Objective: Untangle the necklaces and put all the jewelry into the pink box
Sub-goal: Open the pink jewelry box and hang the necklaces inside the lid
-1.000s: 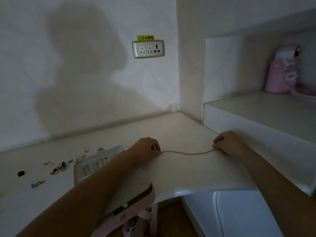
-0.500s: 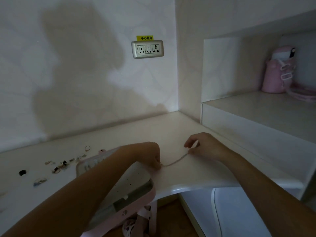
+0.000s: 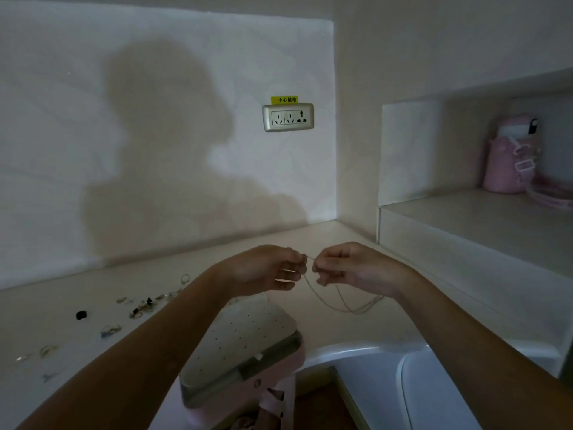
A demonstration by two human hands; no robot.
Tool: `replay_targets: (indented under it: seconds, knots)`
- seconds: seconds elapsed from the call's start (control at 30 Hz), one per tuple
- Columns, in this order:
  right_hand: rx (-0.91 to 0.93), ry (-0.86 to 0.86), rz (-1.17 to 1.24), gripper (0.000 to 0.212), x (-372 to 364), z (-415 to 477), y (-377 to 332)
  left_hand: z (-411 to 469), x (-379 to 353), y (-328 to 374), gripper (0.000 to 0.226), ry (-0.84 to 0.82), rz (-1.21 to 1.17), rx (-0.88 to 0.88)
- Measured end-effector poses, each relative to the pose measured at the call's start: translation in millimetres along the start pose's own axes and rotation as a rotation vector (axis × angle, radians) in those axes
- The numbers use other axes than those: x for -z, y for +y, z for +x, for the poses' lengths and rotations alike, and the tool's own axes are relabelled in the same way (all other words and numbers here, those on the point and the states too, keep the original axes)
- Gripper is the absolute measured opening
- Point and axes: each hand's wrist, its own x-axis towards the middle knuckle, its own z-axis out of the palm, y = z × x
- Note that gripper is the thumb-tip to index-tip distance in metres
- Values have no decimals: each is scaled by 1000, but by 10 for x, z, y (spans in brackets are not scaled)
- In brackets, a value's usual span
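A thin pale necklace (image 3: 341, 302) hangs in a doubled loop between my two hands, above the desk. My left hand (image 3: 266, 268) pinches one end and my right hand (image 3: 347, 265) pinches the other, fingertips almost touching. The open pink box (image 3: 242, 349) lies below my left forearm at the desk's front edge, its white perforated insert facing up. Several rings and small jewelry pieces (image 3: 139, 305) are scattered on the desk to the left, among them a black piece (image 3: 81, 315).
The white desk (image 3: 325, 243) meets a wall with a socket (image 3: 288, 117). A raised shelf (image 3: 465, 218) on the right carries a pink bottle (image 3: 508, 156) with a strap. The desk's front edge curves inward near the box.
My right hand moved left to meet the left hand, and both lifted off the desk. The necklace, earlier stretched straight on the desk, now hangs folded in a loop.
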Motion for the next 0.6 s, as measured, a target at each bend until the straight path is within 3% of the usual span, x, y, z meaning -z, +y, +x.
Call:
replay_targets:
  seconds: [0.13, 0.33, 0.5, 0.6]
  knots:
    - [53, 36, 165, 14, -134, 65, -146, -196, 87, 48, 15, 8, -332, -88]
    - [23, 100, 403, 19, -176, 141, -140, -608, 569, 130, 21, 253, -1023, -252]
    - [-2, 122, 576, 16, -257, 236, -84, -928, 949, -67, 26, 394, -1090, -232]
    - [68, 97, 688, 37, -320, 340, -71, -1012, 1010, -187, 31, 448, -1090, -232]
